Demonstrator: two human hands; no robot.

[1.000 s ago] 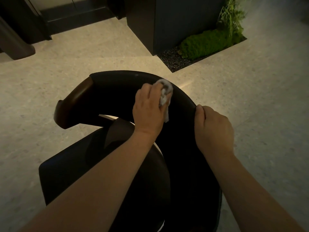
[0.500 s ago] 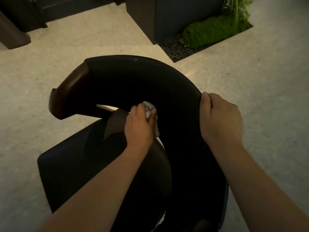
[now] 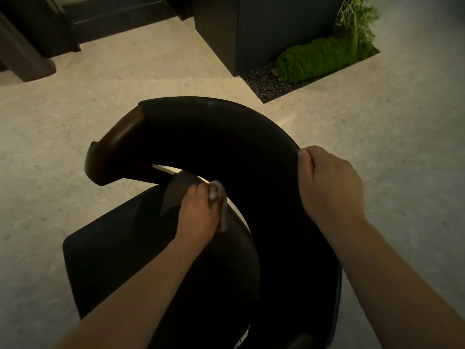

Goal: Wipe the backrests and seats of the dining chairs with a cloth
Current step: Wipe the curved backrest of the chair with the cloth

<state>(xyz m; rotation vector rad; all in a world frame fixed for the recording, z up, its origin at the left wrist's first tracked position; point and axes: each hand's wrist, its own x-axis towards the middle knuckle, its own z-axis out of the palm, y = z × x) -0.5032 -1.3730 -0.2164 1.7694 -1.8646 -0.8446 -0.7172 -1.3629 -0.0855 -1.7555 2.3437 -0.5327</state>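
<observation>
Head view. The dining chair stands on the floor [image 3: 75, 102] directly below the camera, with its curved dark backrest [image 3: 214, 137] wrapping round the dark seat [image 3: 113, 253].

- The left hand [image 3: 198, 215] is clenched round a small pale cloth [image 3: 216, 193]. The cloth is bunched at the fingertips and pressed against the lower inner face of the backrest, just above the seat.
- The right hand [image 3: 329, 185] grasps the top edge of the backrest, fingers curled over it, and steadies the chair.

Step in hand, as judged: wiping the inner face of the backrest. To do it well:

- Spread the cloth flatter so that more of it bears on the surface.
- Follow the curve in overlapping strokes towards the wooden arm end [image 3: 113, 147].
- Work into the gap where backrest and seat meet.
- Shift the right hand's grip to reach the strip it covers.
- The seat appears not yet reached.

Surroundings: a dark pillar [image 3: 264, 28] and a moss bed [image 3: 314, 60] lie beyond the chair, well apart from it. A dark furniture base [image 3: 25, 59] stands at the far left. None of them stands in the way of the stroke, but dim light makes residue hard to see.
</observation>
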